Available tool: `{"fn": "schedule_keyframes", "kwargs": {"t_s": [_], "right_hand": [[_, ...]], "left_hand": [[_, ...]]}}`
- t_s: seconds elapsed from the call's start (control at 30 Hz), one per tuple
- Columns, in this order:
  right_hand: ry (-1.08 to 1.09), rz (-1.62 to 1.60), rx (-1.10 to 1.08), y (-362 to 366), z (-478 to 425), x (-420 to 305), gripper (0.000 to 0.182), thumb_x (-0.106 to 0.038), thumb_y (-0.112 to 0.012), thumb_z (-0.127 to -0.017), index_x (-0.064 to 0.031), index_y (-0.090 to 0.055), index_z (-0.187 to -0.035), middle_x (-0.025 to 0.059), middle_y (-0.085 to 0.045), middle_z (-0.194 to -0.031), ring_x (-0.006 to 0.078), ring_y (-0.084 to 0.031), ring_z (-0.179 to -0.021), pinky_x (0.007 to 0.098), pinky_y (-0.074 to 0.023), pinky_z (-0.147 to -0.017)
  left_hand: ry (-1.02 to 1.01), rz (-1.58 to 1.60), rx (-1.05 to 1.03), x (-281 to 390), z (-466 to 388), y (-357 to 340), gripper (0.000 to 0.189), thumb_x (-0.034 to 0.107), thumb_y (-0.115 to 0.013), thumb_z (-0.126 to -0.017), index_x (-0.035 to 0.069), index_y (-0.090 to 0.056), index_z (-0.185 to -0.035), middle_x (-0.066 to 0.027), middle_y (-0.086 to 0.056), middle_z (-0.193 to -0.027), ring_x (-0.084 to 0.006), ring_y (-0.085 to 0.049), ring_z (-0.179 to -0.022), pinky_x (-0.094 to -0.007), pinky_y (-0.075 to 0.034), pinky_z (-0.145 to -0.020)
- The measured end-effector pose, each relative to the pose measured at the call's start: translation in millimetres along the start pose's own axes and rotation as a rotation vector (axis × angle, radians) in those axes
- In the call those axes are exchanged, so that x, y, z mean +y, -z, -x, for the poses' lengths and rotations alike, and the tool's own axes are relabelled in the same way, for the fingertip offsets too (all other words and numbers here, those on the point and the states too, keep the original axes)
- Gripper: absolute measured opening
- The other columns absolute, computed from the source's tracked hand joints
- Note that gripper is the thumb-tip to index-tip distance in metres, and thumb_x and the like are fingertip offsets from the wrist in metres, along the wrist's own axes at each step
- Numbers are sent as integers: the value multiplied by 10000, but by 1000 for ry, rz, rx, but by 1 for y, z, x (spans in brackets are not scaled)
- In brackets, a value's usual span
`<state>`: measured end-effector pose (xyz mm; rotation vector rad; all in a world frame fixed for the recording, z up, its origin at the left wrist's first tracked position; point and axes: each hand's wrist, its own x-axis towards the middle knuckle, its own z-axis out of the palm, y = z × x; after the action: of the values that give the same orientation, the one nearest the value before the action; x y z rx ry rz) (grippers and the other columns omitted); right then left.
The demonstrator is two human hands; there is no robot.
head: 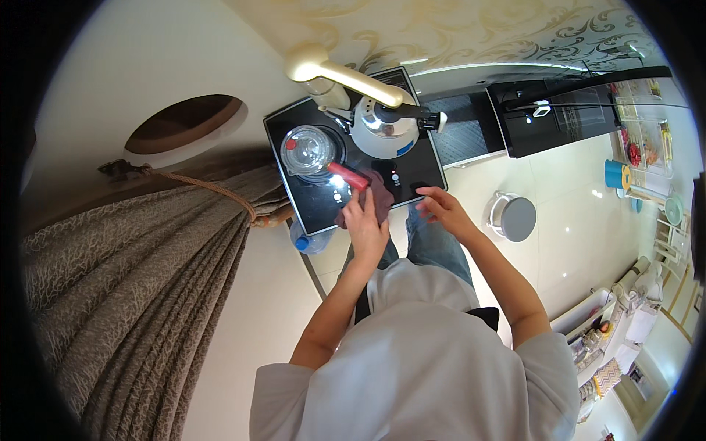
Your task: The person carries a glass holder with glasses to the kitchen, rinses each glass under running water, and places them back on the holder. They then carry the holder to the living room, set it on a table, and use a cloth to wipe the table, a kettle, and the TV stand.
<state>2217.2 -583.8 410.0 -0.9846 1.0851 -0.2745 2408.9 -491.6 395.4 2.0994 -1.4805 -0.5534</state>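
My left hand (365, 225) is closed over a bunched maroon cloth (383, 193) at the front edge of a black glass cooktop (309, 212). Its fingertips meet the near end of a red cylindrical handle (348, 176). The handle's far end reaches a clear glass pot (309, 151) with a red spot on its lid; whether they join is hard to see. Fingers apart and holding nothing, my right hand (445, 212) hovers by the cooktop's front right corner. Behind the cloth stands a shiny metal kettle (380, 140) with a black handle.
A gold-coloured arm (353, 80) extends over the kettle. Below the cooktop's left corner is a plastic bottle (311, 242) with a blue cap. A tied-back patterned curtain (165, 248) hangs at left. On the floor to the right stands a grey-topped stool (515, 219).
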Motion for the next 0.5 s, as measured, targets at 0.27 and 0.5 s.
{"fn": "schedule_keyframes", "kwargs": {"t_s": [0.27,0.5], "right_hand": [[-34,57,-25,100,8,12,273,-216,-484,-995,-110,-578,-1227,23,-646,-977,105,-601,-859,258,-498,-732],[-24,186,-165,180,-6,7,250,-202,-479,-999,-92,-586,-1195,41,-641,-965,114,-594,-852,261,-492,-738]], "left_hand": [[-123,-90,33,63,-20,-59,665,75,-741,-657,47,-532,-1288,-143,-446,-1367,-356,-444,-1140,-444,-393,-939],[-85,-160,37,112,-19,-95,615,73,-716,-661,67,-568,-1258,-111,-463,-1358,-342,-448,-1139,-449,-391,-938]]}}
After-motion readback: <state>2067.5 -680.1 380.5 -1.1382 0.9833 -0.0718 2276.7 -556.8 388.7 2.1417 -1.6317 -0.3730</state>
